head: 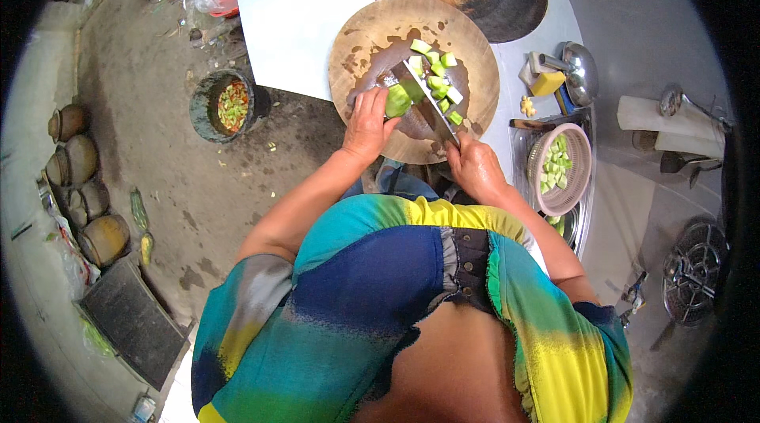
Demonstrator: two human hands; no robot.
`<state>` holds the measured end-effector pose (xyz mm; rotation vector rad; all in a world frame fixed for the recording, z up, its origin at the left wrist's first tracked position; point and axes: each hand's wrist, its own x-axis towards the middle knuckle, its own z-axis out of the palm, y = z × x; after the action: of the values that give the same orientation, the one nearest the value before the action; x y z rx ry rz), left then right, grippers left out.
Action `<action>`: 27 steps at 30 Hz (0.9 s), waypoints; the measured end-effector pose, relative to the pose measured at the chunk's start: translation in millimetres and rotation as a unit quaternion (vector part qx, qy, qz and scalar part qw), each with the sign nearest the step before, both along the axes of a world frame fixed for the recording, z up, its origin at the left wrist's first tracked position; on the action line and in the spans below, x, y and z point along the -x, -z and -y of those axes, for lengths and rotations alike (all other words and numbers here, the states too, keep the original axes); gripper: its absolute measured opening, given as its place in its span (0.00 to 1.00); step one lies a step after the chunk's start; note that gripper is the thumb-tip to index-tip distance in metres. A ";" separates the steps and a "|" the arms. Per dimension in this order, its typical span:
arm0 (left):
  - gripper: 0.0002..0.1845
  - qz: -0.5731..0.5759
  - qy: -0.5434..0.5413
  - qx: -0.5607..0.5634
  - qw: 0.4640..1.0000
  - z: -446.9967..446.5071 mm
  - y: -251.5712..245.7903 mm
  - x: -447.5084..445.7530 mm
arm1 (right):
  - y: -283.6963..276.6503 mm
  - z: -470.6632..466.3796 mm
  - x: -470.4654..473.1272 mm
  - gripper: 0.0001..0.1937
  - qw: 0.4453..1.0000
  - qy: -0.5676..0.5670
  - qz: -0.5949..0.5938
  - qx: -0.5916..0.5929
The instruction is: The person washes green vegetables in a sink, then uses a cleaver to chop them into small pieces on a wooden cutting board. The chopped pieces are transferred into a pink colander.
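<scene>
A round wooden cutting board (pixel 356 61) lies before me, wet and dark in its middle. My left hand (pixel 369 126) rests on its near left part, the fingers holding a piece of green vegetable (pixel 398 101). My right hand (pixel 480 165) grips the handle of a kitchen knife (pixel 432 101) at the board's near edge; the blade slants up and left across the board, beside the held piece. Several cut pale-green chunks (pixel 438 68) lie to the right of and beyond the blade. The underside of my right hand's grip is hidden.
Beyond the board is a large wok (pixel 516 1). To the right are a yellow sponge (pixel 547 84), a metal ladle (pixel 579 73), ginger (pixel 527 105) and a pink plastic basket (pixel 534 171) of cut chunks at the sink (pixel 585 233). A dark bucket (pixel 203 107) with scraps stands on the floor, left.
</scene>
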<state>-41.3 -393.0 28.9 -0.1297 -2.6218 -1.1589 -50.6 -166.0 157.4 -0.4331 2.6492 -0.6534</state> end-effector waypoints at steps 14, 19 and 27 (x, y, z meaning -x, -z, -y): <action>0.26 -0.027 0.015 0.003 1.000 -1.4 2.6 -0.9 | 54.7 5.6 -9.1 0.14 0.999 0.002 0.032 -0.001; 0.24 -0.033 -0.003 0.012 0.999 -3.3 4.7 -2.4 | 62.2 -8.8 -1.8 0.14 0.999 0.018 0.033 0.023; 0.28 -0.016 -0.008 -0.038 0.999 6.5 6.2 -6.6 | 6.5 -4.3 -6.0 0.13 1.000 0.003 0.021 0.001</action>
<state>-34.7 -399.5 22.7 -0.1121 -2.5423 -1.2396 -44.6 -161.7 151.0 -0.4081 2.6118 -0.6588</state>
